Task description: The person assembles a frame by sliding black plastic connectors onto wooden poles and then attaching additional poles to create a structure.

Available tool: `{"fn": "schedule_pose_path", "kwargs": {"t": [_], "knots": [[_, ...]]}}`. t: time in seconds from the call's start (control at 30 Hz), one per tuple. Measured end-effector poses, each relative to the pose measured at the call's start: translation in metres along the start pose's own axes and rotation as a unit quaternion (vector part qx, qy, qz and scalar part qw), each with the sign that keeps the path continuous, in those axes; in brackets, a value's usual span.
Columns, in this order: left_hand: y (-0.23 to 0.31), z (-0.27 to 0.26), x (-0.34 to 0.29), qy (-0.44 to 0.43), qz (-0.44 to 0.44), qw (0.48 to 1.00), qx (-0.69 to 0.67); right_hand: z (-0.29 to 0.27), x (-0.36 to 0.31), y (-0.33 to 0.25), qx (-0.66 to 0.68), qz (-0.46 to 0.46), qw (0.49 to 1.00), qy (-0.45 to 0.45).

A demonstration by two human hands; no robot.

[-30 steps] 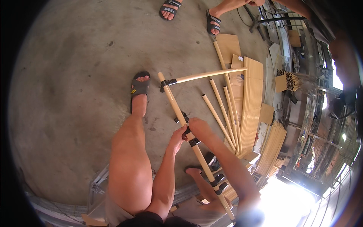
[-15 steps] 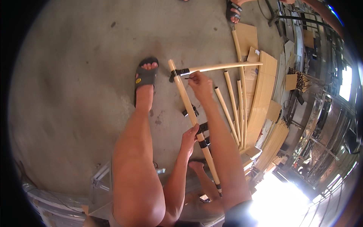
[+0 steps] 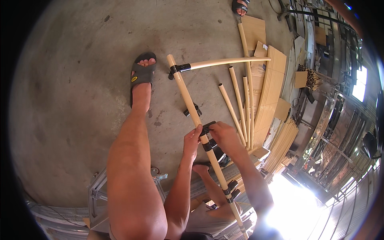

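Observation:
A long beige pipe slants from the upper middle down between my arms. Close to its top end, a black pipe joint ties it to a second beige pipe running off to the right. My left hand grips the long pipe partway down, its thumb beside another black joint. From the right, my right hand pinches at that joint with bent fingers; whether a small tool sits in them is hidden. More black fittings are fixed lower on the pipe.
A loose black joint lies on the concrete floor beyond the long pipe. Several beige pipes and flattened cardboard lie to the right. Metal racks stand farther right. Another person's sandaled foot shows at the top.
My right hand has moved down from the upper joint, where it held a small dark tool, to the joint beside my left hand. The left hand still grips the pipe; the view shifted slightly.

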State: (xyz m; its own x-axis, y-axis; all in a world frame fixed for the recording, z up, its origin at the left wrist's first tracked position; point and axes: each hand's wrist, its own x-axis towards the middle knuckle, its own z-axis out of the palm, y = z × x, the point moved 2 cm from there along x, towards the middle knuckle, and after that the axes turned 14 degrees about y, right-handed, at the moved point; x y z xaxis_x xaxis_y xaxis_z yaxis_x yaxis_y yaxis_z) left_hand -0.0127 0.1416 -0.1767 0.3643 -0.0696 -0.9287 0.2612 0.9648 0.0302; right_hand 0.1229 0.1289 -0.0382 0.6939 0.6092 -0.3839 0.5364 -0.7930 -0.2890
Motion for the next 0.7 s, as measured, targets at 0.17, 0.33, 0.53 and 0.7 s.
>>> {"fn": "schedule_pose_path", "kwargs": {"t": [0.17, 0.33, 0.53, 0.7], "knots": [[-0.003, 0.006, 0.001, -0.015, -0.015, 1.0, -0.001, 0.005, 0.002, -0.006, -0.066, -0.037, 0.995, -0.059], [0.002, 0.005, -0.002, -0.011, -0.006, 1.0, -0.003, 0.016, 0.002, -0.011, -0.1, -0.037, 0.99, -0.087], [0.009, 0.012, -0.008, -0.003, 0.006, 1.0, -0.006, 0.02, 0.001, -0.01, -0.119, 0.021, 0.99, -0.076], [0.006, 0.008, -0.004, -0.012, -0.003, 1.0, -0.006, 0.015, 0.002, -0.028, -0.171, -0.008, 0.982, -0.08]]}}
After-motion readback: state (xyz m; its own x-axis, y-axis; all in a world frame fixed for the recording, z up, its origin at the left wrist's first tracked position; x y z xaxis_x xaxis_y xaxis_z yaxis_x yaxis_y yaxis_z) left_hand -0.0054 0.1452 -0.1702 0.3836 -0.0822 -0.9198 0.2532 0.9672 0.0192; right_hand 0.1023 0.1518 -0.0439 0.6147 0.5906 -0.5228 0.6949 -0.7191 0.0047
